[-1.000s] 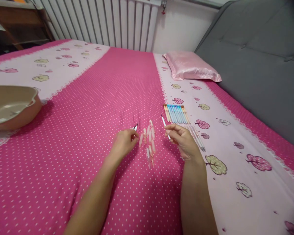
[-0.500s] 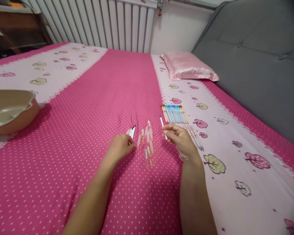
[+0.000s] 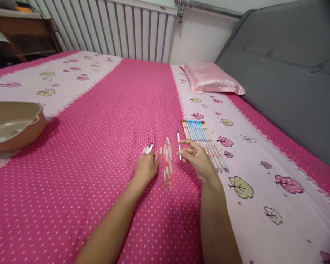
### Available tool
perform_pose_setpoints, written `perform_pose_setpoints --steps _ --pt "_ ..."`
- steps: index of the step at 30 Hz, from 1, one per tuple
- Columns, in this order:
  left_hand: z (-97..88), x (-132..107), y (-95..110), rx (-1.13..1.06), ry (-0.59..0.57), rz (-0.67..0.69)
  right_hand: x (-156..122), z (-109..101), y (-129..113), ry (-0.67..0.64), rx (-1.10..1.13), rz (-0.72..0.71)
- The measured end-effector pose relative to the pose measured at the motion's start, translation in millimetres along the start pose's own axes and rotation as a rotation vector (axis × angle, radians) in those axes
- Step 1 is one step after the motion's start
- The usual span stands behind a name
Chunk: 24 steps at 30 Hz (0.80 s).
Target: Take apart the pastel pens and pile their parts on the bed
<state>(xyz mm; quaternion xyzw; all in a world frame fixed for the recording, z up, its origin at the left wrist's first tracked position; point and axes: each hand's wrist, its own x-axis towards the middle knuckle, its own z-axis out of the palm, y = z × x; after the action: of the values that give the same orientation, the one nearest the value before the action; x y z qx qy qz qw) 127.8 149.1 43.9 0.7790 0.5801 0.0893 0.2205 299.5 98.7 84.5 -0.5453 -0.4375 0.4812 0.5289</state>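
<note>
My right hand (image 3: 196, 157) pinches a slim white pen refill (image 3: 179, 146) between thumb and fingers, its black tip pointing up and away. My left hand (image 3: 146, 168) rests low over the bed with its fingers curled down. A pink translucent pen barrel (image 3: 156, 157) shows just beyond those fingertips; its lower end is hidden, and I cannot tell whether they grip it. Just past the left hand lie several white refills (image 3: 149, 148) with dark tips. Between my hands is a loose group of pink pen parts (image 3: 167, 154). Several pinkish-grey pens (image 3: 216, 156) lie partly behind my right hand.
A row of blue and orange pens (image 3: 196, 131) lies farther back on the right. On the left stands a deep pink basin (image 3: 30, 132) with a beige inside. The pink pillow (image 3: 211, 77) sits by the grey headboard (image 3: 277, 66), and a white radiator (image 3: 132, 31) lines the far wall.
My left hand has moved right, toward the pink pen parts, now covering part of one barrel. In my right hand the refill has turned more upright and shifted slightly left.
</note>
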Motion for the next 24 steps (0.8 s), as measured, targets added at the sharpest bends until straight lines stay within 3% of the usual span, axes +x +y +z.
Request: perform_pose_setpoints --steps 5,11,18,21,24 --pt "-15.6 -3.8 1.2 -0.291 0.109 0.028 -1.1 0.8 -1.0 -0.038 -0.026 -0.023" --pt "-28.8 -4.9 4.3 -0.985 0.079 -0.013 -1.3 2.2 -2.2 -0.098 -0.049 -0.060" --pt "-35.8 -4.2 -0.6 -1.464 -0.027 -0.001 -4.2 2.2 -5.6 -0.092 -0.010 -0.156" --pt "-38.1 -5.1 -0.4 -1.554 -0.097 -0.023 -4.6 2.5 -5.2 -0.063 0.031 -0.203" --pt "-36.4 -5.4 0.5 -1.578 -0.170 -0.025 -2.8 3.8 -3.3 0.058 0.045 -0.227"
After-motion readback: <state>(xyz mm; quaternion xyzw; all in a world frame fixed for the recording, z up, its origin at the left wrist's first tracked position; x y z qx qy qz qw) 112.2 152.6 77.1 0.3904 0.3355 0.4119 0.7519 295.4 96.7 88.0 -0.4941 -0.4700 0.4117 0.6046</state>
